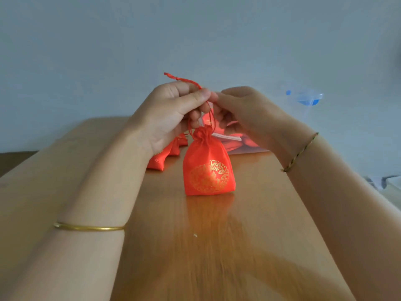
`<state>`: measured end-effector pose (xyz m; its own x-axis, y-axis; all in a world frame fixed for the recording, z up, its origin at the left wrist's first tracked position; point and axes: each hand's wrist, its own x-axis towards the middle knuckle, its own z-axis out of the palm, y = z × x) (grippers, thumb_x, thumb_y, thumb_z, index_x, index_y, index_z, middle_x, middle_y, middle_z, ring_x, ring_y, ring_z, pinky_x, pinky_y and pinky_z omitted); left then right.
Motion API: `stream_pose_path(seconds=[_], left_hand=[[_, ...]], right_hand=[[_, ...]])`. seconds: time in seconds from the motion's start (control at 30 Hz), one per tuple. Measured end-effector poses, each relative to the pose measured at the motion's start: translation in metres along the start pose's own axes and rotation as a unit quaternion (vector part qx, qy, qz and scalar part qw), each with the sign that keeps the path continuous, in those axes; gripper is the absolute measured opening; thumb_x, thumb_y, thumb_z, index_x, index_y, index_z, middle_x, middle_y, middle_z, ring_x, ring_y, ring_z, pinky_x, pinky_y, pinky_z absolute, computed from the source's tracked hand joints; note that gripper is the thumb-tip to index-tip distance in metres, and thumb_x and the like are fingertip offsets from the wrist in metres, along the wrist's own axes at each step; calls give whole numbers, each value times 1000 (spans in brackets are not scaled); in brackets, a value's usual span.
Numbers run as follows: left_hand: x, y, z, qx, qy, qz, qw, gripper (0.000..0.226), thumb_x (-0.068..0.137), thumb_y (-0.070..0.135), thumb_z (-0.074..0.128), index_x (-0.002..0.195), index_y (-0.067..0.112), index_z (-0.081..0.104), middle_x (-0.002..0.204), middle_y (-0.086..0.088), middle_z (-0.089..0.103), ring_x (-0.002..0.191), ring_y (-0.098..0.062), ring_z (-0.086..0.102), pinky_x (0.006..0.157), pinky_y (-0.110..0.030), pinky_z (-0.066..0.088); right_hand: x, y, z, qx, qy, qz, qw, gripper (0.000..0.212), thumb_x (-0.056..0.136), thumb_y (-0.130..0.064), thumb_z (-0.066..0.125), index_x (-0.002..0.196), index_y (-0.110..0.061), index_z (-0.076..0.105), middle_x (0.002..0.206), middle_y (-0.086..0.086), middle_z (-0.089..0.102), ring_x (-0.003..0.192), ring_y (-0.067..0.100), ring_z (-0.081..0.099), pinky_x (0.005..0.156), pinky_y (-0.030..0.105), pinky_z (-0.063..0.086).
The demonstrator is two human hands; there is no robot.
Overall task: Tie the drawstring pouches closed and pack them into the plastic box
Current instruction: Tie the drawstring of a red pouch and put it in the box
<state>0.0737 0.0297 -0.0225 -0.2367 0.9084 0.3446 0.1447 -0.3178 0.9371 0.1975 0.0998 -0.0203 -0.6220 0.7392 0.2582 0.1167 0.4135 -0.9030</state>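
Note:
A red drawstring pouch (pixel 208 166) with a gold print stands upright on the wooden table (pixel 217 246), its neck gathered shut. My left hand (pixel 169 114) pinches the red drawstring (pixel 184 80) above the pouch, and the cord's end sticks out to the upper left. My right hand (pixel 245 111) meets it fingertip to fingertip and pinches the same cords. Loops of cord run down from both hands to the pouch's neck. Behind my right hand lies the clear plastic box (pixel 245 146) with red pouches showing through it.
More red pouches (pixel 165 155) lie in a row behind my left wrist. A clear lid with blue clips (pixel 308 98) stands at the back right against the wall. The table's right edge runs close along my right forearm.

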Motion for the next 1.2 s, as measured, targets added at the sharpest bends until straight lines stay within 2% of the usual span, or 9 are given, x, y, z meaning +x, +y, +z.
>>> stream_pose_path(seconds=[0.13,0.23,0.33,0.43,0.53,0.7,0.9,1.07,1.2], left_hand=[[2,-3,-3,-18,44,-14,999,13,90,10,54,83,9,66,59,5,65,51,-2,54,51,-14,46],[2,-3,-4,-42,50,-3,998,11,86,1,57,81,7,65,64,0,65,55,-5,57,54,-15,49],[0,-2,-3,-26,13,-1,1000,14,84,-4,56,83,7,65,65,-2,65,55,-7,57,55,-16,50],[-2,-1,-3,12,-22,18,1000,18,84,-5,56,90,10,64,71,-4,63,57,-8,56,57,-18,48],[-2,-1,0,118,-18,102,988,23,84,-4,58,93,16,63,74,0,62,62,-4,58,62,-16,47],[1,-5,-2,289,44,253,922,28,81,1,60,101,20,61,78,9,59,72,-5,57,69,-12,44],[1,-9,2,321,108,313,887,35,79,-1,57,105,21,63,76,15,63,76,-9,59,70,-18,44],[2,-10,1,261,134,265,919,26,80,6,63,94,29,63,73,16,62,70,3,59,67,-14,44],[5,-14,-1,178,148,196,953,8,84,8,63,82,15,68,64,14,67,64,-1,66,59,-13,46]], right_hand=[[0,-2,-8,52,-23,-4,998,33,94,-19,46,63,-13,50,62,3,48,51,14,42,51,25,33],[-8,-4,-14,-59,-129,17,990,31,93,-24,50,64,-13,54,63,3,51,53,13,45,52,24,37],[-7,-5,-17,-146,-74,14,986,29,95,-22,47,71,-10,58,67,4,55,56,14,49,54,24,41],[0,-2,-15,-28,14,-24,999,24,95,-13,41,77,-13,57,73,3,60,66,18,55,63,28,45],[3,6,-7,107,-56,-16,993,25,96,-10,41,78,-14,58,69,1,63,67,19,59,67,31,49],[6,14,-5,168,-128,30,977,17,93,-11,46,85,-12,61,80,7,62,69,19,55,64,29,43],[5,15,-5,207,-166,40,963,19,94,-11,44,82,-12,59,76,4,59,61,13,57,61,27,37],[6,14,-9,164,-114,19,980,23,95,-16,44,77,-13,57,75,4,61,57,12,58,52,21,38],[8,14,-13,108,-26,-15,994,26,95,-20,48,71,-13,54,73,5,60,46,8,54,43,19,34]])
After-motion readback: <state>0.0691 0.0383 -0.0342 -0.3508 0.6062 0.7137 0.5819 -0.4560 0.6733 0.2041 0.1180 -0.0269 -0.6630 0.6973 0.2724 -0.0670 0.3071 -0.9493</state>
